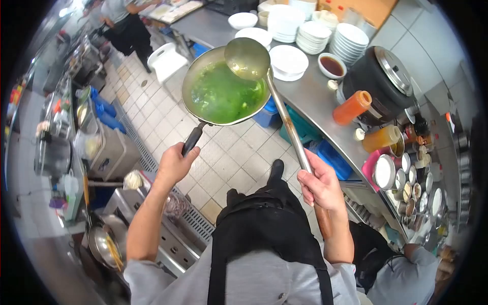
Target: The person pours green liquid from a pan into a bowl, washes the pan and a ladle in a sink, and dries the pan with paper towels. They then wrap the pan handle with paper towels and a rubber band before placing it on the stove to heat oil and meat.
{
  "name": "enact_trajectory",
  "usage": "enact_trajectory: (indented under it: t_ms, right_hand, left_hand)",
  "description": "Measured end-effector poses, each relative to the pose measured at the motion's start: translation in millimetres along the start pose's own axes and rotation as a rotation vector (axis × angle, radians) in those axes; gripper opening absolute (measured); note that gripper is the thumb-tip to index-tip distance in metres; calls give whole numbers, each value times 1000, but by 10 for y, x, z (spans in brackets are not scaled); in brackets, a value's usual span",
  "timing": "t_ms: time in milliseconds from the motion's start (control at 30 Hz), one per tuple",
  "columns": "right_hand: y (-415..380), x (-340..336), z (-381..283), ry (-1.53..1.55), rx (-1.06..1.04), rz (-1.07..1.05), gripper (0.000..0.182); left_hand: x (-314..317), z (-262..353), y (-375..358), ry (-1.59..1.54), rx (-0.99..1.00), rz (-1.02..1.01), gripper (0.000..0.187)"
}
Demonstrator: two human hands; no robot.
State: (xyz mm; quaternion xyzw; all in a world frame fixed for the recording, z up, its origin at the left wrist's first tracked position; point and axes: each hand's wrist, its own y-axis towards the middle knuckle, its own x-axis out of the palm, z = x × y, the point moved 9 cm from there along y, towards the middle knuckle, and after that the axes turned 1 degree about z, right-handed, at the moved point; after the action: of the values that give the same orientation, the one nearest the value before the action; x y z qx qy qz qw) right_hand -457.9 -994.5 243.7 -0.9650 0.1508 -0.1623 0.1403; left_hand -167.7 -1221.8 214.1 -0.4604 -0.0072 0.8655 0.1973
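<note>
My left hand (174,165) is wrapped round the black handle of a wok (187,101), which is held up over the tiled floor. Green soup with leafy pieces (218,96) fills much of the wok. In my right hand (321,180) is the long shaft of a large metal ladle (247,57). The ladle's bowl overlaps the wok's far right rim in this view, and a little light liquid shows in it. A white plate stack (288,62) stands on the counter just beyond the ladle.
A steel counter (315,94) runs along the right, with bowl stacks (351,40), a bowl of dark sauce (332,66), sauce bottles (353,108) and a black soup warmer (378,84). A white stool (166,61) stands ahead. One person (401,274) is close at right, another (124,23) far left.
</note>
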Motion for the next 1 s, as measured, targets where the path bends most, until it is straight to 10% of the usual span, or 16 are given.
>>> enact_trajectory:
  t_ms: [433,1000]
  right_hand:
    - [1163,-1449,-744,0,-28,61,60]
    - [1990,-1693,-872,28,10,352,59]
  left_hand:
    - [432,1309,1545,26,17,3,43]
    - [439,1737,3195,300,182,-69,42]
